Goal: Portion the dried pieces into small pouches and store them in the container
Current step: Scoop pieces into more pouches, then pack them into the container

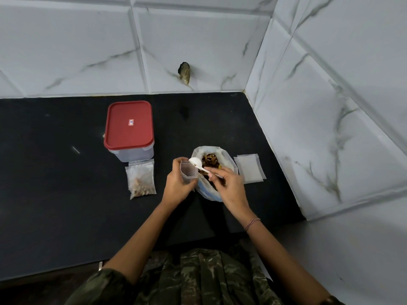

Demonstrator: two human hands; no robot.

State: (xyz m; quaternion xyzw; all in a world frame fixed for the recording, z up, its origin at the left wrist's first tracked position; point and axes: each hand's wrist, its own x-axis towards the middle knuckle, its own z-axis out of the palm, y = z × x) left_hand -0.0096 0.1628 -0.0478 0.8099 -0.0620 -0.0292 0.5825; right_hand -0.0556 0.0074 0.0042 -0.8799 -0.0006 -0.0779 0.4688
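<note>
An open bag (230, 160) of clear plastic is seen standing on the black table (55, 172), its mouth rolled wide, and brown and yellowish dried pieces (210, 160) are heaped inside it. Just left of the bag, a small clear pouch (188, 172) is held upright above the table by the left hand (176, 186), whose fingers and thumb are curled round its sides so that its mouth is kept spread. A white plastic spoon (196, 162) is pinched by its handle in the right hand (231, 188), which is placed over the near side of the bag. The spoon's bowl is brought to the pouch's top edge, and whether it carries any pieces cannot be told. A thin bracelet (252, 223) is worn on the right wrist.

Well to the left of the bag and farther back, a clear rectangular container (132, 154) is set on the table, closed by a red lid (129, 125). A filled pouch (142, 180) with pale brown pieces in it is laid flat left of the bag, touching the container's near side. Just right of the bag, a stack of flat pouches (250, 168) is laid on the table.
</note>
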